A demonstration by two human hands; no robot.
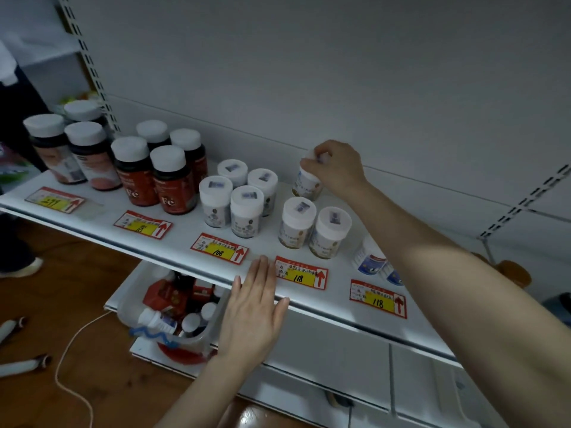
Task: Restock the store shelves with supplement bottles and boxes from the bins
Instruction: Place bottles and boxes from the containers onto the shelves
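At the far left of the frame, three dark bottles with pink labels stand upright on the white shelf. A 299 price tag lies in front of them. Just to their right stand four red-labelled bottles marked Fe, two in front and two behind.

Lower left, on the wooden floor, a white cord trails toward a clear bin. The bin sits under the shelf and holds red boxes and white-capped bottles.

Toward the middle, four small white-capped bottles form a tight square behind the 108 tag.

The left hand lies flat at the shelf's front edge, between the 108 tag and the first 118 tag. Its fingers are straight and together, and its grip is apart, holding nothing.

Right of centre, two gold-labelled bottles stand side by side behind that 118 tag. Behind them, near the back of the shelf, is a third matching bottle. It is upright, and the right hand has its grip clamped on the white cap from above, fingers curled round it. Whether its base rests on the shelf cannot be told.

Further right, blue-labelled white bottles are partly hidden by the right forearm, above a second 118 tag.
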